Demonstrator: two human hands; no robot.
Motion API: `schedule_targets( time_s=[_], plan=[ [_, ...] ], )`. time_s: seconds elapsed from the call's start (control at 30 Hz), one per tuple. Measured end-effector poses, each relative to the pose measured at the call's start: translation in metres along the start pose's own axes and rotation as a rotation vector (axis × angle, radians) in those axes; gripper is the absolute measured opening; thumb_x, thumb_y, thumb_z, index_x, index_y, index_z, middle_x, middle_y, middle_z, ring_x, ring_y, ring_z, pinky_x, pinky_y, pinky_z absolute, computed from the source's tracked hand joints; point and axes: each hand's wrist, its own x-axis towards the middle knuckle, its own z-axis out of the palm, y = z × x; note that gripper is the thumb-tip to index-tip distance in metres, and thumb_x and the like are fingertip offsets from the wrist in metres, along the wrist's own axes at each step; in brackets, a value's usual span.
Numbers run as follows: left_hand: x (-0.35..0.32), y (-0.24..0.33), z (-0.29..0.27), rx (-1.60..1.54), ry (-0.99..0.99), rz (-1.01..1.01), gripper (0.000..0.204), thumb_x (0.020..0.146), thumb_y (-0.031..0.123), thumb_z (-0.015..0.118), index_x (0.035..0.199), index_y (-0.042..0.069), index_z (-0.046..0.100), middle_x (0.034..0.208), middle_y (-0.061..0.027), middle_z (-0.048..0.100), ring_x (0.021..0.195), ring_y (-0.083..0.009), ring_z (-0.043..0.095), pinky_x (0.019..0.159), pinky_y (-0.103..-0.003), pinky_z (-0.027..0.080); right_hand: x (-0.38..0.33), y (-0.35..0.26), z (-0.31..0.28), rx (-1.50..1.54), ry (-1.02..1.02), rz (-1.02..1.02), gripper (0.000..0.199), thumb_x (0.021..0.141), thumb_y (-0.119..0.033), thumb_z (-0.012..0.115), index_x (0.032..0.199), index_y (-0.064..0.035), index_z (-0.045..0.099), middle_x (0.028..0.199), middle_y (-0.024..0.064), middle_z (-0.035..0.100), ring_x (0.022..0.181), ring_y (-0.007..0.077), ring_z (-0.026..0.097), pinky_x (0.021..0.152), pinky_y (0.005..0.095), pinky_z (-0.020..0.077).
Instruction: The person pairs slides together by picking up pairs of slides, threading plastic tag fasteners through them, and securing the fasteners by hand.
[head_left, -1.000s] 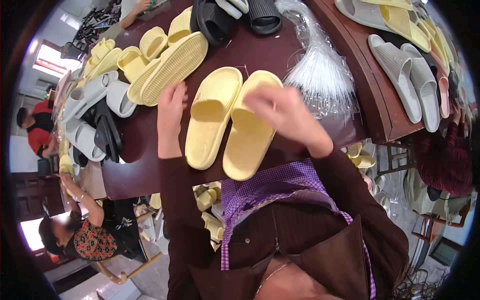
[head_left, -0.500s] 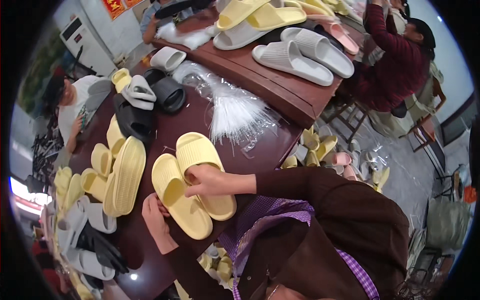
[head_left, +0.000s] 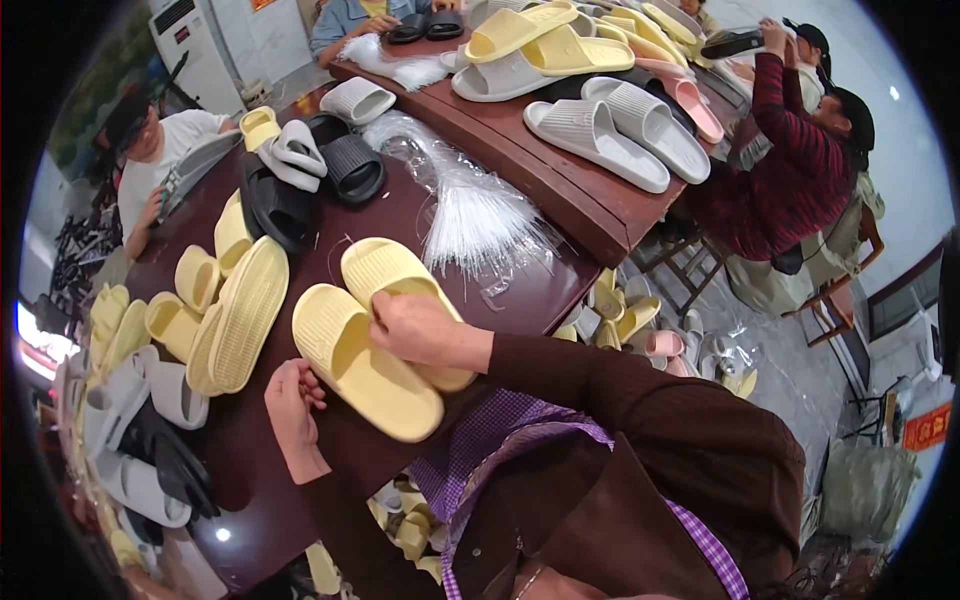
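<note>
Two yellow slide slippers lie side by side on the dark red table in front of me: a left one and a right one. My right hand reaches across them, fingers closed at the inner edge of the right slipper's strap, where the pair meets. Its fingertips are partly hidden. Beside the left slipper's outer edge is my left hand, fingers curled and pinched together; anything between them is too small to make out. A thin clear strand shows near the straps.
A fan of clear plastic fasteners lies beyond the slippers. More yellow slippers, grey slippers and black slippers crowd the left side. A raised brown table bears several pairs. Co-workers sit around; slippers cover floor at right.
My right thumb has drawn back from the left slipper toward the strap. My left hand stays beside the pair. The whole view has shifted slightly. Across the table, a co-worker's black slippers now rest down.
</note>
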Motion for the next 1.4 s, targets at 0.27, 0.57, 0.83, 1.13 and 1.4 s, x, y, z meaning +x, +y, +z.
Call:
schedule_targets(
  time_s=[0.27,0.57,0.83,1.13,1.4],
  plan=[
    [0.002,0.001,-0.015,-0.159,0.302,0.106,0.019,0.091,0.022,0.057,0.087,0.004,0.059,0.064,0.0002,0.051,0.05,-0.0081,0.045,0.043,-0.022,0.035,0.027,-0.021,-0.116,-0.085,0.204,-0.091,0.017,0.077,-0.012,0.057,0.09,-0.0015,0.058,0.071,0.0238,0.06,0.068,0.0386,0.063,0.059,0.0437,0.0483],
    [0.022,-0.005,-0.044,-0.203,0.867,0.311,0.025,0.09,0.017,0.057,0.109,0.0,0.052,0.089,-0.0042,0.055,0.068,-0.01,0.053,0.052,-0.023,0.044,0.134,0.143,-0.331,-0.95,0.311,-0.056,0.022,0.087,-0.016,0.053,0.108,-0.0109,0.06,0.082,0.0182,0.063,0.077,0.0374,0.062,0.067,0.0423,0.0474],
    [0.028,-0.002,-0.073,-0.031,0.632,0.21,0.037,0.087,0.014,0.06,0.119,0.0,0.049,0.098,-0.0049,0.058,0.071,-0.0104,0.055,0.059,-0.023,0.046,0.093,0.166,-0.332,-0.72,0.297,-0.013,0.034,0.089,-0.02,0.053,0.118,-0.0018,0.058,0.101,0.0207,0.065,0.088,0.0301,0.064,0.076,0.0382,0.0497],
    [-0.037,0.005,0.038,0.651,0.578,0.647,0.02,0.077,0.008,0.068,0.091,0.002,0.054,0.08,-0.012,0.058,0.066,-0.0247,0.059,0.057,-0.035,0.048,0.04,0.049,-0.174,0.382,-0.333,0.06,0.033,0.091,-0.01,0.056,0.123,-0.0017,0.056,0.097,0.0039,0.065,0.071,0.0072,0.056,0.065,0.0201,0.0461],
    [-0.082,-0.031,0.128,1.177,0.223,0.824,0.031,0.078,0.012,0.063,0.105,-0.002,0.057,0.106,-0.017,0.057,0.103,-0.0347,0.054,0.088,-0.043,0.043,0.021,-0.016,-0.074,0.481,-0.326,-0.055,0.06,0.082,-0.005,0.066,0.136,-0.0021,0.041,0.123,0.0091,0.054,0.095,0.0128,0.056,0.077,0.0241,0.0478]
  ],
)
